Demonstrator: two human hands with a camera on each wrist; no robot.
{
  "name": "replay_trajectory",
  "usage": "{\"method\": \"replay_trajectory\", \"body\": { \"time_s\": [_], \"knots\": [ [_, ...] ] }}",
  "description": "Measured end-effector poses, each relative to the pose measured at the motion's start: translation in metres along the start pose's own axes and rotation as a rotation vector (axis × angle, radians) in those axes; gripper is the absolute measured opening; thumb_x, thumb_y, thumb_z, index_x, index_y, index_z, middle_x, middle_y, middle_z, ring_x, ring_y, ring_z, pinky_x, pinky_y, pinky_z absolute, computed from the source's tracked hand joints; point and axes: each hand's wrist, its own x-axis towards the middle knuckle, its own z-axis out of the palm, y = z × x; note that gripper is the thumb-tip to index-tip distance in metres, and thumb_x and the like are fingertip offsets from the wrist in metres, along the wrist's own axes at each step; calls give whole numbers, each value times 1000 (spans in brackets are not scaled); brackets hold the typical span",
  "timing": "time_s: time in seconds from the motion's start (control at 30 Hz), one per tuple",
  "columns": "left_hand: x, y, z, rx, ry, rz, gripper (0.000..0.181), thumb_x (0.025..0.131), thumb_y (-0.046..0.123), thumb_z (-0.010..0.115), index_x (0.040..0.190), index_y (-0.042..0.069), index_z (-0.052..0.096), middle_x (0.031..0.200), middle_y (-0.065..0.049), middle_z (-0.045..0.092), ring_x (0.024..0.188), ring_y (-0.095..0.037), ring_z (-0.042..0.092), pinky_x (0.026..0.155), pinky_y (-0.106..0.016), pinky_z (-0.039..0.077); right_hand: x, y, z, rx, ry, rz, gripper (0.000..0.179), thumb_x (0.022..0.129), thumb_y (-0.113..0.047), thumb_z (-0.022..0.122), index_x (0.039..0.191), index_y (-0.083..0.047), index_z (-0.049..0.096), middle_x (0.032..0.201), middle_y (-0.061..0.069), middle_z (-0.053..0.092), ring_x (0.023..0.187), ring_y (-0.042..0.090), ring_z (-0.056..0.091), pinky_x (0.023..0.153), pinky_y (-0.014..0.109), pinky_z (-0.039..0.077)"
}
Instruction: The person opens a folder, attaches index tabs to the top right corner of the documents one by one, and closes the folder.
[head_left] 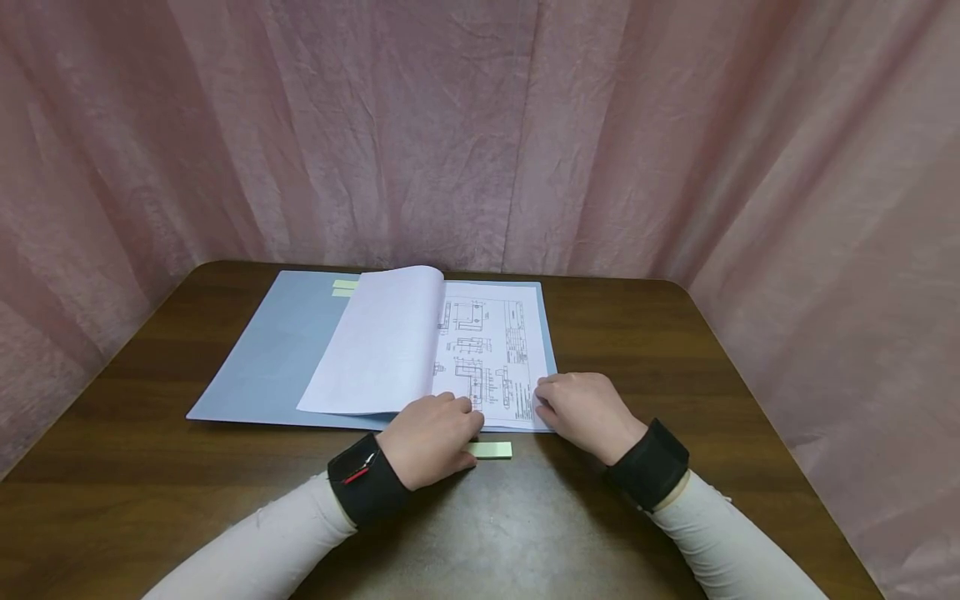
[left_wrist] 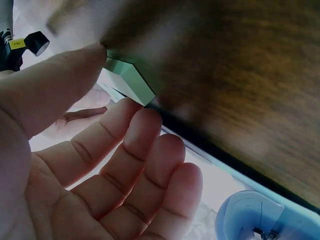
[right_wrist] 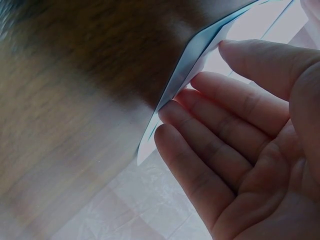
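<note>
My left hand is at the folder's near edge, thumb and index finger at either side of a pale green sticky note pad. In the left wrist view the pad shows between thumb tip and index fingertip, the other fingers loosely bent. At the lower right corner of a printed drawing sheet, my right hand rests with its fingertips on the paper. Its fingers are relaxed and apart from the thumb in the right wrist view. The sheet lies in an opened light blue folder.
A turned-over white sheet curves up along the fold and covers part of the folder's left side. Two pale green sticky notes show at that side's top. Beneath is a brown wooden table, with a pink curtain behind it.
</note>
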Motion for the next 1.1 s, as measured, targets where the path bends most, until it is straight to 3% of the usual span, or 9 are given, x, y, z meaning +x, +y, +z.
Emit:
{"method": "replay_trajectory", "body": {
  "time_s": [0.53, 0.77, 1.0, 1.1],
  "knots": [
    [-1, 0, 0, 13, 15, 12, 24, 91, 24, 94, 103, 10, 79, 82, 2, 66, 72, -14, 57, 64, -30, 48, 1, -2, -1, 23, -18, 20, 16, 97, -17, 86, 88, -13, 73, 68, -6, 53, 61, 13, 46, 58, 29, 39],
    [2, -1, -1, -10, 47, 9, 23, 94, 23, 91, 105, 9, 78, 82, 0, 72, 69, -14, 62, 65, -31, 52, -2, 0, -1, 44, -13, 33, 18, 97, -16, 86, 86, -16, 71, 71, -7, 55, 62, 13, 46, 59, 29, 40],
    [3, -2, -9, -15, 103, -3, 22, 94, 23, 91, 103, 10, 75, 80, 1, 70, 67, -13, 59, 65, -30, 51, 1, 4, -5, 126, -65, 67, 8, 97, -17, 87, 95, -15, 79, 72, -8, 56, 64, 12, 49, 60, 29, 43],
    [5, -5, -14, -26, 136, -20, 22, 95, 22, 91, 102, 10, 74, 79, 2, 68, 67, -13, 57, 65, -30, 51, 6, 5, -11, 161, -73, 87, 6, 98, -16, 86, 101, -13, 82, 77, -6, 64, 68, 13, 55, 63, 30, 48]
  ]
}}
